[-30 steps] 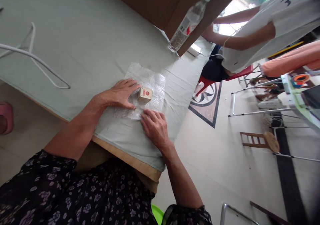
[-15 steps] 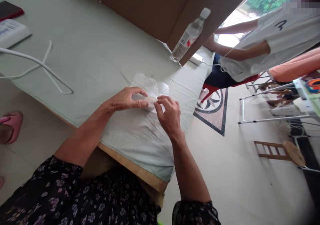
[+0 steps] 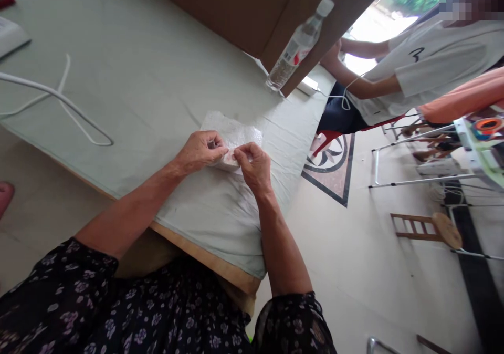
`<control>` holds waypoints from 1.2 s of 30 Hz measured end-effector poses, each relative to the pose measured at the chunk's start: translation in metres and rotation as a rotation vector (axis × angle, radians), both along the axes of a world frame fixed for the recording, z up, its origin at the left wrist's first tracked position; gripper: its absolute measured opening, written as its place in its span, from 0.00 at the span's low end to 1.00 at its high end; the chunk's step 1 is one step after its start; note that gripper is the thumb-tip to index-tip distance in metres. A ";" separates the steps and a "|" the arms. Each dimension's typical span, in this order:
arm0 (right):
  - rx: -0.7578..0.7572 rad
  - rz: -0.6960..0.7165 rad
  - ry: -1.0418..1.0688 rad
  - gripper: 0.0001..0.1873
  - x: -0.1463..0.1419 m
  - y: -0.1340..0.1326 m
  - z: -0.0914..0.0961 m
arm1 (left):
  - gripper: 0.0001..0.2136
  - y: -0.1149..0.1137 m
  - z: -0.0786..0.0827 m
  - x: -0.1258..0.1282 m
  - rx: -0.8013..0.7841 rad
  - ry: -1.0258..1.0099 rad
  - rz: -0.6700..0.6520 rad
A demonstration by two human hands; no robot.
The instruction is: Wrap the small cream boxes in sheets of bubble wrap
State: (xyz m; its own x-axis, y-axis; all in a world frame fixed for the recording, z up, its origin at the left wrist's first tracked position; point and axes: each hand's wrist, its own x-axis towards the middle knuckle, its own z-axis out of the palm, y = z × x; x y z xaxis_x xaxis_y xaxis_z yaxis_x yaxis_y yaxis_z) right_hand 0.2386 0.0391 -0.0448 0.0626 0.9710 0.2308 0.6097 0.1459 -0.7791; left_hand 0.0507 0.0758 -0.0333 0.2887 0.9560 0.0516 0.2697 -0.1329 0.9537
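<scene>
A sheet of bubble wrap (image 3: 232,133) lies folded over on the pale green tablecloth (image 3: 149,81). My left hand (image 3: 200,152) pinches its near edge with curled fingers. My right hand (image 3: 254,167) pinches the same fold from the right side, fingers closed. The small box with a red mark is hidden under the folded wrap.
A clear water bottle (image 3: 297,47) stands beside a brown cardboard wall (image 3: 244,7) at the back. A white cable (image 3: 59,102) loops at the left. Another person in a white shirt (image 3: 429,65) sits at the right. A wooden stool (image 3: 429,225) stands on the floor.
My hands lay flat on the open wrap beside the box; they lifted the near edge and folded it over the box, which is now covered.
</scene>
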 end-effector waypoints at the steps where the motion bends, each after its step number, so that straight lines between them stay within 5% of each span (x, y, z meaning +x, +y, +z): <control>1: 0.009 -0.003 -0.003 0.09 -0.001 -0.001 -0.001 | 0.10 0.000 0.000 0.000 0.000 -0.002 0.002; 7: 0.004 -0.023 -0.044 0.09 0.000 -0.005 -0.004 | 0.08 0.000 -0.002 0.001 -0.019 0.000 0.012; 13: 0.352 -0.127 -0.400 0.11 -0.007 -0.045 0.021 | 0.09 0.001 -0.004 0.001 -0.035 0.005 -0.007; 18: 0.270 0.094 -0.667 0.12 -0.019 -0.055 0.013 | 0.10 0.001 -0.004 0.001 -0.006 0.009 -0.001; 24: 0.179 0.118 -0.807 0.17 -0.019 -0.044 0.007 | 0.13 0.004 0.007 -0.011 -0.009 0.077 -0.032; 30: 0.159 0.136 -0.863 0.16 -0.022 -0.043 0.013 | 0.15 0.005 0.016 -0.037 0.013 0.383 0.123; 36: 0.195 0.126 -0.863 0.15 -0.024 -0.040 0.010 | 0.28 -0.007 0.022 -0.054 -0.052 0.751 0.228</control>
